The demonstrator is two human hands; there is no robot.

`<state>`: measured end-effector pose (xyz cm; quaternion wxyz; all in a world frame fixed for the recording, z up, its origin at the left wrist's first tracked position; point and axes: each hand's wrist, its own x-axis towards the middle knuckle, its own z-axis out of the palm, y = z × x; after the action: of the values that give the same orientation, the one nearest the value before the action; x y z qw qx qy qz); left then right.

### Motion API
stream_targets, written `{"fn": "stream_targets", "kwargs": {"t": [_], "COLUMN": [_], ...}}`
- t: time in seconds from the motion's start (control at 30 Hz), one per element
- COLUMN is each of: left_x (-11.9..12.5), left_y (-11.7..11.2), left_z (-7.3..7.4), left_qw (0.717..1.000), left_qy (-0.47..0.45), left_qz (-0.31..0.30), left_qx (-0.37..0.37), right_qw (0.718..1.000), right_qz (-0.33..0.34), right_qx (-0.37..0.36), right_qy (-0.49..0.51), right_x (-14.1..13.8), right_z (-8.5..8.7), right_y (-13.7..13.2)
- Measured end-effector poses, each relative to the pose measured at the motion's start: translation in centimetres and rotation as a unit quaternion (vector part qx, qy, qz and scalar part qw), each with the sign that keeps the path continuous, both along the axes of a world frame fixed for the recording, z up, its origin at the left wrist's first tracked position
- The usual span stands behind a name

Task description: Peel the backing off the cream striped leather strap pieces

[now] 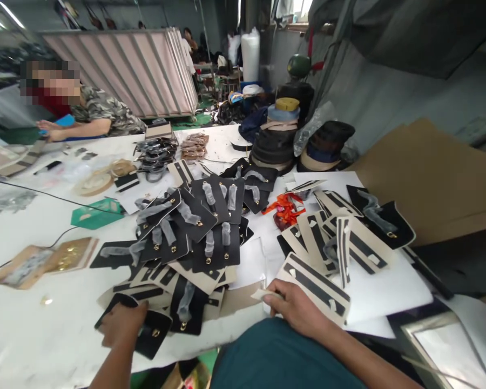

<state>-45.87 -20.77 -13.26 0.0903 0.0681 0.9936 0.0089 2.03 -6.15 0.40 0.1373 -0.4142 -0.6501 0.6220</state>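
My left hand point(121, 325) is closed on a black cut piece with a small gold stud point(154, 330) at the near edge of the white table point(48, 335). My right hand point(294, 309) grips the near end of a beige piece with a black stripe point(319, 286). Between and beyond the hands lies a heap of black pieces with grey strips and gold studs point(194, 227). To the right lies a spread of beige striped pieces point(348, 243).
A person in a camouflage shirt point(101, 111) leans on the table's far left. Stacked tape rolls point(277, 138) and dark hats point(328, 143) stand at the back. An orange bundle point(285, 208), a green card point(95, 212), packets of gold studs point(67, 255) and brown cardboard point(429, 178) are around.
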Motion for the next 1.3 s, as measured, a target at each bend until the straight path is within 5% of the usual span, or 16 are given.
{"fn": "stream_targets", "kwargs": {"t": [0.17, 0.37, 0.63, 0.77, 0.87, 1.03, 1.17, 1.3], "left_x": [0.8, 1.0, 2.1, 5.0, 10.1, 20.1, 24.9, 26.9], "left_y": [-1.0, -2.8, -7.4, -7.7, -6.4, -0.9, 3.2, 5.8], "left_z": [0.3, 0.2, 3.3, 5.8, 9.2, 14.6, 16.1, 16.3], "left_qw": [0.999, 1.000, 0.997, 0.983, 0.940, 0.789, 0.726, 0.668], "left_qy": [0.011, 0.004, 0.013, -0.002, -0.077, -0.311, -0.429, -0.497], "left_qz": [-0.040, -0.015, -0.002, -0.042, -0.109, -0.229, -0.259, -0.272], "left_qx": [-0.010, 0.023, 0.070, 0.179, 0.314, 0.478, 0.470, 0.483], "right_qw": [1.000, 0.995, 0.991, 0.992, 0.992, 0.991, 0.989, 0.990], "right_qz": [-0.005, 0.042, 0.049, 0.050, 0.063, 0.076, 0.063, 0.017], "right_qx": [-0.025, -0.087, -0.116, -0.095, -0.091, -0.071, -0.079, -0.057], "right_qy": [0.007, 0.023, 0.053, 0.063, 0.065, 0.082, 0.111, 0.128], "right_x": [0.1, 0.5, 0.5, 0.2, 0.1, -0.1, -0.4, -0.2], "right_z": [0.2, 0.4, -0.2, 0.4, 0.9, 1.4, 2.2, 3.0], "right_y": [0.2, -0.1, 0.2, 0.4, 0.5, 0.5, 0.8, 1.4]}}
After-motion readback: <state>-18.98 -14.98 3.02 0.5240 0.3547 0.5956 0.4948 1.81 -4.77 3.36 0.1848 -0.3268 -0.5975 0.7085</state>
